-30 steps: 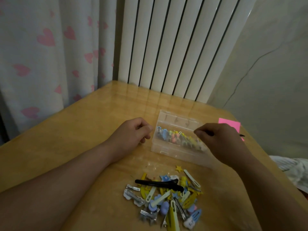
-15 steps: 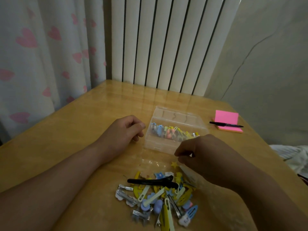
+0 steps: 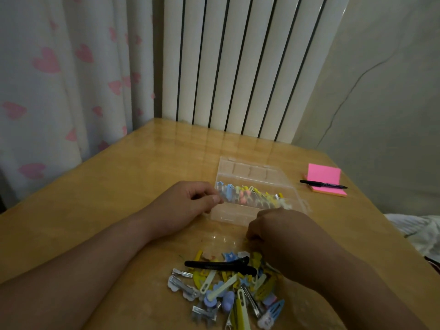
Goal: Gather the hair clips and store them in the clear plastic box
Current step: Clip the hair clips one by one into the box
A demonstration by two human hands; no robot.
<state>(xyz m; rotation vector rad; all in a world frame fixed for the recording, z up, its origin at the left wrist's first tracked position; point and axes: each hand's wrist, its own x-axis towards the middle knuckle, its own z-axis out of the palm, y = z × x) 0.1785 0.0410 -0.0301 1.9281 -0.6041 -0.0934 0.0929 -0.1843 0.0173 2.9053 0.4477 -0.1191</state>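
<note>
Looking down at the desk (image 3: 119, 198), I see my left hand (image 3: 188, 206) at the left end of the clear plastic box (image 3: 252, 172), with the fingers curled in and the thumb tip pressed on its end wall, so it holds the box there. The box lies open toward the far right part of the desk, and a row of coloured clips (image 3: 252, 198) already stands inside it. My right hand (image 3: 283, 236) is low on the desk, just before the near wall of the box and at the far right side of the loose hair clips (image 3: 226, 289). Its back is toward me and the fingers bend under it, so I cannot tell if they pinch a clip. The loose clips make a heap near the near edge, and a long black clip (image 3: 219, 265) lies across its far side. By the right edge a black pen (image 3: 323, 184) rests on pink sticky notes (image 3: 325, 173).
</note>
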